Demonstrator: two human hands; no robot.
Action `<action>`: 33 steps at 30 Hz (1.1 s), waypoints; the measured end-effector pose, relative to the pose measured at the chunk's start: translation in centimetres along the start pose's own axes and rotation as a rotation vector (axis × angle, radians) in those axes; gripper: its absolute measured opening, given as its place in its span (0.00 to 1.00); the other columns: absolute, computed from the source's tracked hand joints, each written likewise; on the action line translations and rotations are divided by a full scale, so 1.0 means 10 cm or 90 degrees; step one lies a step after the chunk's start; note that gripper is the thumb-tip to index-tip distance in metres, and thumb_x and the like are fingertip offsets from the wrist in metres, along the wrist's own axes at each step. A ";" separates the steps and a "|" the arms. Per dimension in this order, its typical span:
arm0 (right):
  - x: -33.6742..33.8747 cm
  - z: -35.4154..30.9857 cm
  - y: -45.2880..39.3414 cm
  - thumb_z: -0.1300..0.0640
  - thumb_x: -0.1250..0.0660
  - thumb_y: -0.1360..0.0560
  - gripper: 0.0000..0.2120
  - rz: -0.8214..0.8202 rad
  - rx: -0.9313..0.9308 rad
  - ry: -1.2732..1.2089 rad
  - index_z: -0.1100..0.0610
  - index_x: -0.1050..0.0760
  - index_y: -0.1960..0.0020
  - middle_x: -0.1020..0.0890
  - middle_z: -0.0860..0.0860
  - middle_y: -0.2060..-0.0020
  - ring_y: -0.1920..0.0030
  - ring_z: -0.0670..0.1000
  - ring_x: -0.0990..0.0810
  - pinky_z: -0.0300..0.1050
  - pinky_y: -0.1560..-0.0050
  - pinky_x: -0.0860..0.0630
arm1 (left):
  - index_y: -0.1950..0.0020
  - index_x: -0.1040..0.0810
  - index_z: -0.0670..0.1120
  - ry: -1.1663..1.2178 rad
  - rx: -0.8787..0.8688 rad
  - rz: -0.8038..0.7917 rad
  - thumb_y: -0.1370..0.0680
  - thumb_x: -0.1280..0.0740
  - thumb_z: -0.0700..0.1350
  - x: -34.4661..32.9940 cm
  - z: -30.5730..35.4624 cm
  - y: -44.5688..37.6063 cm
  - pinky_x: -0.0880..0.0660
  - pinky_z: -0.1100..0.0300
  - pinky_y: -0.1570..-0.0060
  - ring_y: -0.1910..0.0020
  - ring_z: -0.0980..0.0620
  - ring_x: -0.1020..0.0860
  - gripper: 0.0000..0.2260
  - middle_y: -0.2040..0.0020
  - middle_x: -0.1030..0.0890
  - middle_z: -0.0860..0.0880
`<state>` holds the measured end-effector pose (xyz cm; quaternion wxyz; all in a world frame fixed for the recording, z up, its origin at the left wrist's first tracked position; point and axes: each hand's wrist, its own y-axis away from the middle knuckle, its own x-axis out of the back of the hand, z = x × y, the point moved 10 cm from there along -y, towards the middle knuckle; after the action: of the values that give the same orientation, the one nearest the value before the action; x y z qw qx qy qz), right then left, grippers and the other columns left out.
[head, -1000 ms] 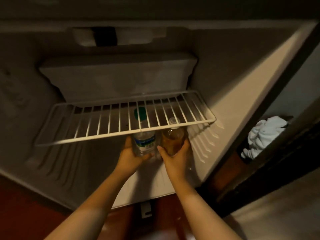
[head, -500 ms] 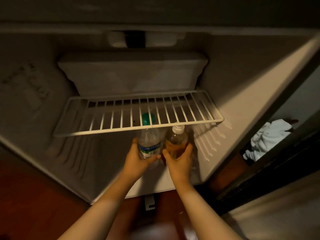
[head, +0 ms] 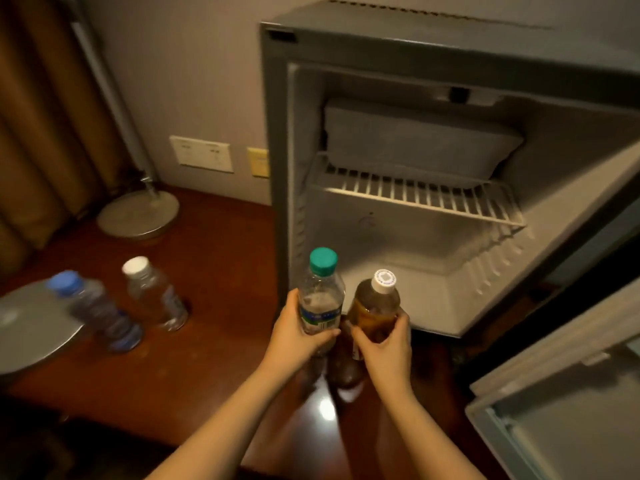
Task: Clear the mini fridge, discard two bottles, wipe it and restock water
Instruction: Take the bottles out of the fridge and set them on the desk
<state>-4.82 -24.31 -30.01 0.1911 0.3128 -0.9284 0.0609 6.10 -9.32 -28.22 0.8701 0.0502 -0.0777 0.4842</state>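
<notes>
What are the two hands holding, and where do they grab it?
Left hand holds the green-capped water bottle around its labelled middle; right hand holds the amber drink bottle around its lower body.

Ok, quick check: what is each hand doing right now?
Left hand: closed around the green-capped water bottle.
Right hand: closed around the white-capped bottle of amber drink.

Dim, warm light is filling the room. A glare spot is shining on the desk (head: 325,408) between the arms. The blue-capped bottle (head: 95,310) is smearing with blur, and the fridge (head: 433,46) edges are bowing outward.
</notes>
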 end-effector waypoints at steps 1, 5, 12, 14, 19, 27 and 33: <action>-0.12 -0.06 0.11 0.56 0.23 0.38 0.36 -0.024 0.013 0.004 0.59 0.35 0.35 0.28 0.58 0.39 0.38 0.56 0.28 0.46 0.41 0.31 | 0.45 0.35 0.57 -0.006 0.006 0.022 0.36 0.23 0.40 0.16 -0.05 0.12 0.28 0.74 0.53 0.47 0.60 0.25 0.28 0.46 0.25 0.57; -0.64 -0.23 0.51 0.56 0.23 0.37 0.36 -0.120 0.042 0.024 0.58 0.36 0.34 0.29 0.60 0.39 0.37 0.58 0.29 0.44 0.42 0.33 | 0.41 0.37 0.54 -0.006 0.030 0.111 0.36 0.24 0.39 0.80 -0.27 0.54 0.29 0.74 0.55 0.45 0.59 0.27 0.31 0.46 0.27 0.57; -1.61 -0.41 0.98 0.52 0.23 0.38 0.40 -0.293 0.068 0.028 0.53 0.39 0.31 0.31 0.56 0.35 0.34 0.56 0.31 0.48 0.38 0.31 | 0.34 0.37 0.47 -0.038 0.123 0.266 0.37 0.23 0.39 1.87 -0.78 0.98 0.31 0.58 0.43 0.36 0.47 0.28 0.37 0.36 0.27 0.45; -1.87 -0.47 1.02 0.51 0.23 0.38 0.40 -0.326 0.076 0.031 0.53 0.39 0.31 0.32 0.55 0.34 0.34 0.56 0.31 0.49 0.37 0.32 | 0.33 0.37 0.47 -0.047 0.136 0.304 0.38 0.22 0.39 2.10 -0.89 1.03 0.31 0.57 0.41 0.35 0.46 0.28 0.38 0.35 0.27 0.44; -2.44 -0.59 1.01 0.50 0.23 0.38 0.40 -0.380 0.131 0.077 0.53 0.38 0.32 0.30 0.55 0.36 0.36 0.55 0.30 0.44 0.44 0.32 | 0.34 0.37 0.46 -0.057 0.141 0.358 0.37 0.23 0.39 2.46 -1.07 1.00 0.30 0.58 0.42 0.35 0.46 0.28 0.37 0.35 0.28 0.43; -2.97 -0.59 0.89 0.49 0.24 0.37 0.40 -0.421 0.161 0.103 0.53 0.39 0.31 0.30 0.55 0.35 0.35 0.55 0.30 0.42 0.44 0.33 | 0.34 0.38 0.46 -0.064 0.147 0.387 0.37 0.23 0.40 2.64 -1.27 0.83 0.30 0.59 0.42 0.36 0.46 0.28 0.36 0.35 0.27 0.44; -3.07 -0.57 0.88 0.49 0.24 0.37 0.41 -0.431 0.154 0.091 0.52 0.41 0.30 0.32 0.54 0.33 0.34 0.55 0.32 0.46 0.40 0.32 | 0.32 0.39 0.48 -0.043 0.149 0.394 0.37 0.23 0.41 2.69 -1.34 0.81 0.30 0.55 0.39 0.36 0.47 0.28 0.38 0.35 0.28 0.45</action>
<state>14.14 1.15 -36.82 0.2265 0.6177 -0.7425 0.1256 14.31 19.60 -36.38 0.6671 0.1398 -0.0617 0.7292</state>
